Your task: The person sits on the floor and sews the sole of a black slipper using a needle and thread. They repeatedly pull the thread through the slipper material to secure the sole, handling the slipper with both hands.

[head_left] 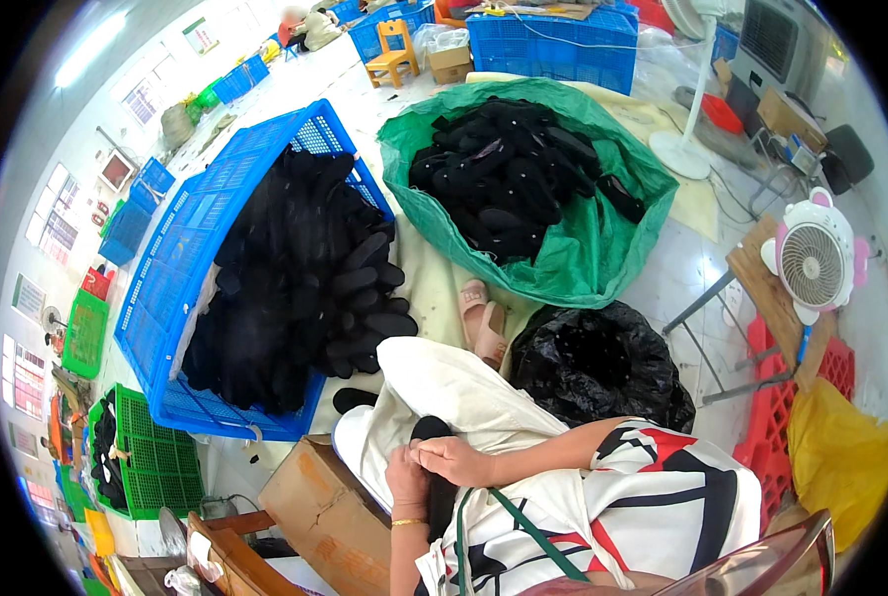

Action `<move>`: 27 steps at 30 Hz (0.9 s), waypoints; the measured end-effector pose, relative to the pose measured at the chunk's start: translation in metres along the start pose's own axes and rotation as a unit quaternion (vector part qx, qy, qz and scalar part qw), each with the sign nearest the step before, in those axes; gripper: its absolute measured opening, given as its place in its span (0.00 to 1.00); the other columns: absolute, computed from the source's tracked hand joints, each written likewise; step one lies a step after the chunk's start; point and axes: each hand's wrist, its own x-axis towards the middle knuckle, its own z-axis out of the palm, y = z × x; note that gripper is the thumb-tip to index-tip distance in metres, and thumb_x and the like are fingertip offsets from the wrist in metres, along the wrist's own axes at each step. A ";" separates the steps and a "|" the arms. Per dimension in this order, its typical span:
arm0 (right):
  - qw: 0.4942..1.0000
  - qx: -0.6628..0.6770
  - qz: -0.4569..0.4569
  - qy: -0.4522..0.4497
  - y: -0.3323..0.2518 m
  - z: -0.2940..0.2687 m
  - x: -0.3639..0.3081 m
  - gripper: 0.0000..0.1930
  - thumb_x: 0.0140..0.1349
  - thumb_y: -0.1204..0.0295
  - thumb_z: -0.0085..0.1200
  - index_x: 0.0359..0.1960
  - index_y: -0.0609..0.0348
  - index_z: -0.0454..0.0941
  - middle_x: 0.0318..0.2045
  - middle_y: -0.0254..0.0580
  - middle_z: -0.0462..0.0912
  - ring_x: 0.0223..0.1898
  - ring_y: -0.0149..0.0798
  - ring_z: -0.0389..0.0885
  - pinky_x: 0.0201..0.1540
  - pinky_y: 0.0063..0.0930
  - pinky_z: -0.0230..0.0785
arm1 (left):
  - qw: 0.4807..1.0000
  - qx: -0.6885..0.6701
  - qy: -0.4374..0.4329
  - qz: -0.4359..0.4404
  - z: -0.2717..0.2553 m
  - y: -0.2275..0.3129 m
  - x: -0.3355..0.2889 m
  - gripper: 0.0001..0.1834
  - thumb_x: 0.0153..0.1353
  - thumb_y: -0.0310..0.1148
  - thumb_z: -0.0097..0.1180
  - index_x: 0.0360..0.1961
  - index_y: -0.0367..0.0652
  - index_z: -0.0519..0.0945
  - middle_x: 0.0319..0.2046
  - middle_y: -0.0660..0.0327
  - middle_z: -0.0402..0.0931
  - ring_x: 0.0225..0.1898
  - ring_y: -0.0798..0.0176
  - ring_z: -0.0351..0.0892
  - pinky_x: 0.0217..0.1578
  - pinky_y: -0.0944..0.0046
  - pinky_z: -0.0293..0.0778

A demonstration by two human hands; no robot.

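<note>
Over my lap, my left hand (407,479) and my right hand (448,460) come together with bent fingers around a black cloth shoe (442,504). Its rounded end shows beyond my fingers, while its middle is hidden by them. What the fingertips pinch is too small to make out. Ahead on the left, a tipped blue plastic crate (171,273) spills a heap of similar black shoes (290,268). An opened green sack (623,263) straight ahead holds more black shoes (499,174). One dark piece (353,399) lies beside my knee.
A black plastic bag (603,368) stands open by my right leg. Near my left side are a cardboard box (330,517) and a green crate (161,462). To the right, a fan (812,260) sits on a wooden stand (762,273), above red crates (762,427) and yellow cloth (841,462).
</note>
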 end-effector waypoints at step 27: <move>0.924 -0.339 -0.176 -0.010 -0.042 -0.071 -0.011 0.08 0.60 0.68 0.57 0.28 0.58 0.76 0.26 0.45 0.77 0.30 0.50 0.77 0.32 0.40 0.71 | 0.700 -0.565 -0.130 -0.417 -0.064 0.015 0.015 0.07 0.61 0.33 0.64 0.32 0.40 0.82 0.28 0.62 0.82 0.22 0.74 0.73 0.20 0.74 0.68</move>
